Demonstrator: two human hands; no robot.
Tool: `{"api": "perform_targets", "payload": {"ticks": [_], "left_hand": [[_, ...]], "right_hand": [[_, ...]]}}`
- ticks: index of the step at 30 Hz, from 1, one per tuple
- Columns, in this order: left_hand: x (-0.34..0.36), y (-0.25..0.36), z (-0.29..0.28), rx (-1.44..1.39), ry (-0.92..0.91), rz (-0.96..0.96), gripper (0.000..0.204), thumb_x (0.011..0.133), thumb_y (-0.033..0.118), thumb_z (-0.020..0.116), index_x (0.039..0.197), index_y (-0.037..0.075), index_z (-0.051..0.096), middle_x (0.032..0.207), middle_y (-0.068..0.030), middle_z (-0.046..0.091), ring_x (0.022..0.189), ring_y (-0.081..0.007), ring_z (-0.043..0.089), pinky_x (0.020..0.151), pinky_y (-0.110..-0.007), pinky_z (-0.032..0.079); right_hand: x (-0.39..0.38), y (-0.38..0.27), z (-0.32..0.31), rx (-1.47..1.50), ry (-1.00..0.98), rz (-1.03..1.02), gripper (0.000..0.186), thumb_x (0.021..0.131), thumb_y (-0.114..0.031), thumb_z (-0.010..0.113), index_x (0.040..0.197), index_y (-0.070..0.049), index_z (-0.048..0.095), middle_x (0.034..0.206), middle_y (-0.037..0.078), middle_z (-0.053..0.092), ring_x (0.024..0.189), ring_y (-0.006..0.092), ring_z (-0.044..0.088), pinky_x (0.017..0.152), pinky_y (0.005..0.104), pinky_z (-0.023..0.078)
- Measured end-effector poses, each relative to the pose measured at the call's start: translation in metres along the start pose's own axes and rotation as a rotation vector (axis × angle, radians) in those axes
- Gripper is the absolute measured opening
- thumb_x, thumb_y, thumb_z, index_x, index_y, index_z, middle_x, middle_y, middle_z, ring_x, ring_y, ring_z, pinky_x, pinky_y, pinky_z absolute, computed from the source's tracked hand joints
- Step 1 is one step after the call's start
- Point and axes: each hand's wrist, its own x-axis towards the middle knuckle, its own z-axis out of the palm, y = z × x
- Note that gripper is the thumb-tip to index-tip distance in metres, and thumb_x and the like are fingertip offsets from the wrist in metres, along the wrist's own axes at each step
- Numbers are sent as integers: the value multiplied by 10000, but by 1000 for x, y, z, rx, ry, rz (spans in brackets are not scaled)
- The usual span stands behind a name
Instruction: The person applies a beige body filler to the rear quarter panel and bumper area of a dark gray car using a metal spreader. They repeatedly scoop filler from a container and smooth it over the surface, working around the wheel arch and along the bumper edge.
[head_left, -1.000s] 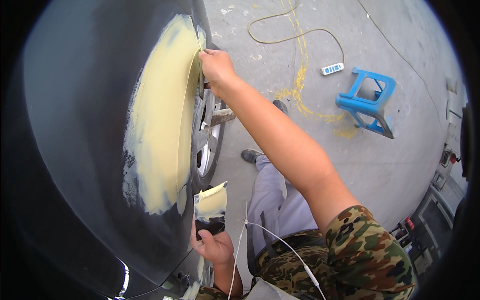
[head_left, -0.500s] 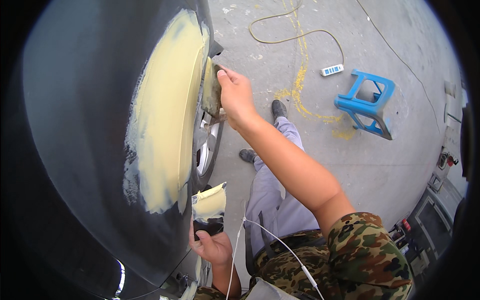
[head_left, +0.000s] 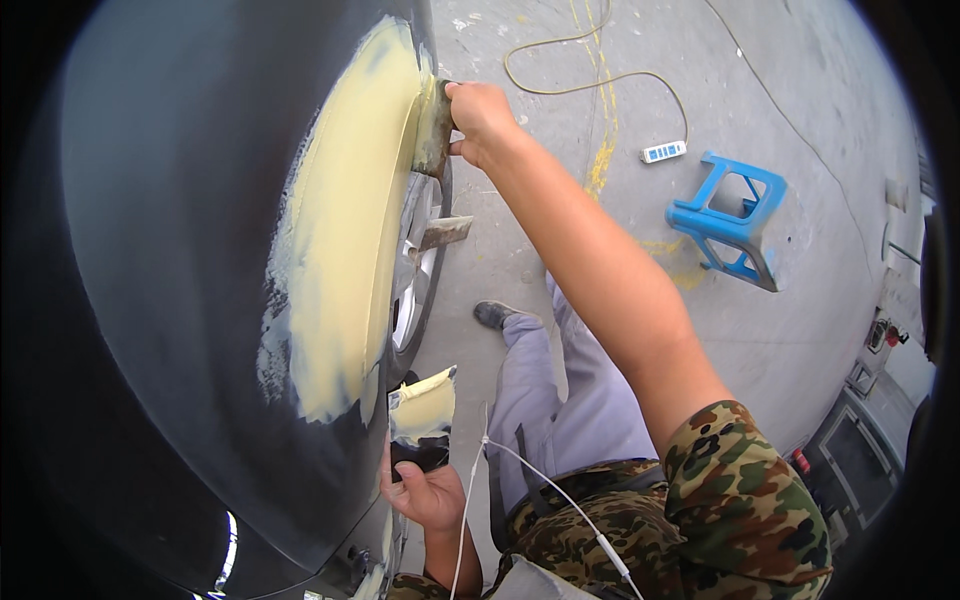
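Note:
My right hand [head_left: 482, 125] grips a putty-smeared flat spreader [head_left: 431, 135] against the upper edge of the dark car panel [head_left: 170, 250], beside a long patch of pale yellow filler [head_left: 340, 235]. Below, my left hand [head_left: 428, 500] holds a small dark board [head_left: 420, 425] with yellow filler on its upper part, thumb across its lower end. The wheel [head_left: 405, 310] shows past the panel's edge, with a worn flat bar [head_left: 446, 232] sticking out in front of it.
A blue plastic stool [head_left: 718, 215] lies on the grey floor [head_left: 800, 320] at the right, near a power strip [head_left: 663, 151] with a looping cable. Yellow markings, my legs and feet, and a thin white cord are also in view. Assorted equipment [head_left: 850, 460] lines the far right.
My right hand came down the panel edge with the spreader, then moved back up to near the top of the patch. My left hand stays nearly still; my far foot is now hidden behind my arm.

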Motion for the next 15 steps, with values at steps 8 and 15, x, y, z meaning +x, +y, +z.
{"api": "perform_targets", "payload": {"ticks": [8,15], "left_hand": [[-3,2,-9,-35,14,4,492,1041,196,545,1375,-158,466,1346,-277,563,1239,-350,579,1082,-472,446],[-7,0,-24,-57,20,-9,495,1037,191,550,1372,-162,461,1357,-286,553,1246,-365,575,1093,-489,438]], "right_hand": [[-13,-4,8,-60,-72,-36,284,994,-60,483,1233,54,585,1117,148,615,1014,283,597,811,593,536],[-41,16,13,3,-55,-197,344,891,38,527,1206,107,647,975,151,703,834,215,663,695,383,544]]}}
